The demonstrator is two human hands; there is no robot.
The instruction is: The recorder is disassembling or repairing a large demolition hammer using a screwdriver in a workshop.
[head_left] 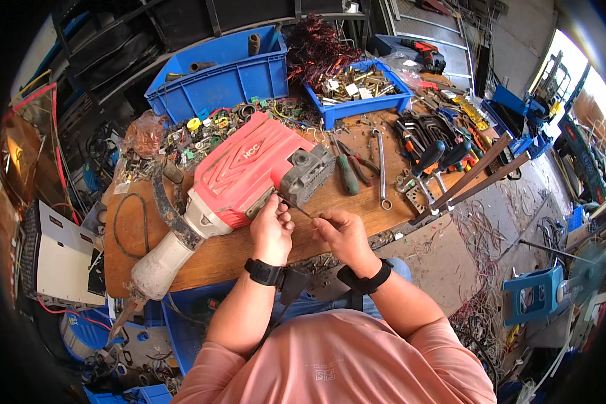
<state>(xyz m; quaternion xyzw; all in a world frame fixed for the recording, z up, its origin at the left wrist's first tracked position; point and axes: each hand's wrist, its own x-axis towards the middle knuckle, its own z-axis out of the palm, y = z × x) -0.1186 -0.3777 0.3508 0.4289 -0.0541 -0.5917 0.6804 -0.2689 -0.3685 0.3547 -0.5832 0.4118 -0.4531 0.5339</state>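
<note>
Pinching a thin dark rod [299, 209] in the right grip [326, 225] — closed on the near end, far end up against the side of the red demolition hammer [229, 185]. Left grip [273, 225] curled beside that far end, close against the machine; too small to say whether pinching the rod or just steadying. Hammer lying on the table [367, 200] in front of both, pale nose [165, 264] pointing left, bit [123, 318] out past the edge.

Progress, by judgement: mid-step at one spot near the rear. Red housing [239, 151] in one piece, black rear cap [310, 176] still fitted, nose still attached — no cover visibly off. Unclear whether loosening or tightening, so no firm call on the remainder beyond finishing at that spot.

Further out: green-handled screwdriver [348, 176], pliers [363, 161] and wrench [382, 168] lying unused beyond the cap. Behind: blue bin [225, 87], plus blue tray [367, 106] of brass-coloured pieces [357, 86].
</note>
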